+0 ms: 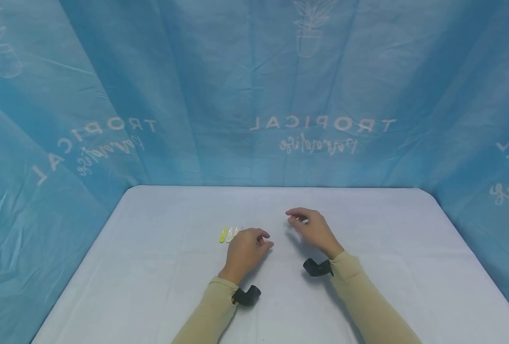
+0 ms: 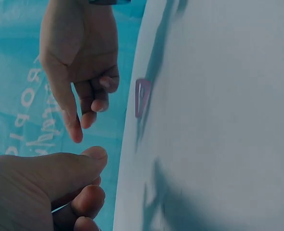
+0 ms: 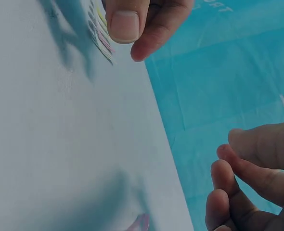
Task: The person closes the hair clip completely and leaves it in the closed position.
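Note:
My left hand point(image 1: 246, 251) hovers over the table beside a row of small snap hair clips. Its fingers are loosely bent, and I see nothing between them. At the row's left end lies a yellow hair clip point(image 1: 223, 234), with a pale hair clip point(image 1: 230, 234) beside it; my left hand partly hides the rest. Farther right, my right hand point(image 1: 314, 231) is held above the table, fingers loosely bent and nothing visible in its grasp. A pink hair clip point(image 2: 142, 97) lies alone on the cloth near the right hand, apart from the row.
A white cloth point(image 1: 172, 286) covers the table. Blue curtains point(image 1: 220, 95) with mirrored lettering hang along its back and sides. Each wrist wears a black camera, one on the left point(image 1: 246, 296) and one on the right point(image 1: 317, 267).

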Demonstrator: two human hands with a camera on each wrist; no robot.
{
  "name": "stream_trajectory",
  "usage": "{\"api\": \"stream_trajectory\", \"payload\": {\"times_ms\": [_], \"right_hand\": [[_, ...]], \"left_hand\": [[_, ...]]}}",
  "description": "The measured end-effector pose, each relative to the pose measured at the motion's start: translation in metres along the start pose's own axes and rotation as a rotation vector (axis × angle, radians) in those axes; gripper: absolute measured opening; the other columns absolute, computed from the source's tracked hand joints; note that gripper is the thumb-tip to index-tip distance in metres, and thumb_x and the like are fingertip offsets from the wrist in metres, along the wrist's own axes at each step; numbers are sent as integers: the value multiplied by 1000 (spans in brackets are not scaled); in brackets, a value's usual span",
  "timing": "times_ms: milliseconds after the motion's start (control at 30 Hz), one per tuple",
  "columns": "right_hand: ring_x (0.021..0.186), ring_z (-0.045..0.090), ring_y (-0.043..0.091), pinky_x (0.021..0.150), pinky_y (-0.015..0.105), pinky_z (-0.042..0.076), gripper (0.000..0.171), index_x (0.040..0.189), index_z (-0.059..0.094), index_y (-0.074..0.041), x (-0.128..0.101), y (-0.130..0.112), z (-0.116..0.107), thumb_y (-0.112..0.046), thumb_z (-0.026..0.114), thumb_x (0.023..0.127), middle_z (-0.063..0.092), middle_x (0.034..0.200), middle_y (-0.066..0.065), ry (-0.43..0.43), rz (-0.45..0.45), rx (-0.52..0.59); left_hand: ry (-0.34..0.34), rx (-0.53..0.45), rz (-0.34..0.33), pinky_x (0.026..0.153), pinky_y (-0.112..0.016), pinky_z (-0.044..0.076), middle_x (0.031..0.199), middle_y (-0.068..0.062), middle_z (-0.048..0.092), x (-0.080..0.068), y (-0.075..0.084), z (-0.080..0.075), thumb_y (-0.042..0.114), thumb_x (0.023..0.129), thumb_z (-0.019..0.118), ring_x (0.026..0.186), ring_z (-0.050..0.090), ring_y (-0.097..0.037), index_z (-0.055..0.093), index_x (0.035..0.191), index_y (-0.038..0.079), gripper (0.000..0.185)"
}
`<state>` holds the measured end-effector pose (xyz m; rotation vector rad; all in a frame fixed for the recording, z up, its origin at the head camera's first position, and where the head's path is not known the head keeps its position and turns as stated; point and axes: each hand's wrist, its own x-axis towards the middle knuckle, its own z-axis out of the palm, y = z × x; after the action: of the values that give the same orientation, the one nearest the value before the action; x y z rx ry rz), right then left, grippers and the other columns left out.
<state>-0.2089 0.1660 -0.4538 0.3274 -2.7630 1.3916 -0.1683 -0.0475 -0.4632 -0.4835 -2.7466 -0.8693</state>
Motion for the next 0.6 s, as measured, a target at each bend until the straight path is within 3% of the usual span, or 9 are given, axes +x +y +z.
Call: {"api": "stream_trajectory", "payload": {"times_ms": [167, 300, 600], "right_hand": [[102, 61, 26, 83, 40, 45, 26, 122, 71, -7, -5, 7, -6, -20, 63, 100, 69, 115, 9, 19, 45, 37], [103, 61, 27, 84, 40, 45, 26, 122, 70, -6, -6, 11, -8, -20, 62, 100, 69, 116, 11, 27, 61, 45], [109, 61, 30, 92, 47, 45, 27, 120, 71, -5, -11, 21, -11, -20, 60, 101, 69, 121, 14, 14, 95, 26]], "left_hand": [[-3, 5, 44, 57, -22, 43, 69, 11, 59, 2, 10, 8, 26, 85, 82, 62, 50, -3, 77, 97, 13, 18], [0, 6, 66, 57, -21, 43, 68, 12, 59, 3, 18, 13, 25, 83, 83, 62, 51, -3, 77, 95, 13, 18], [-30, -3, 46, 55, -19, 41, 67, 13, 59, 7, 34, 25, 27, 82, 83, 62, 52, -1, 78, 96, 15, 19]]}}
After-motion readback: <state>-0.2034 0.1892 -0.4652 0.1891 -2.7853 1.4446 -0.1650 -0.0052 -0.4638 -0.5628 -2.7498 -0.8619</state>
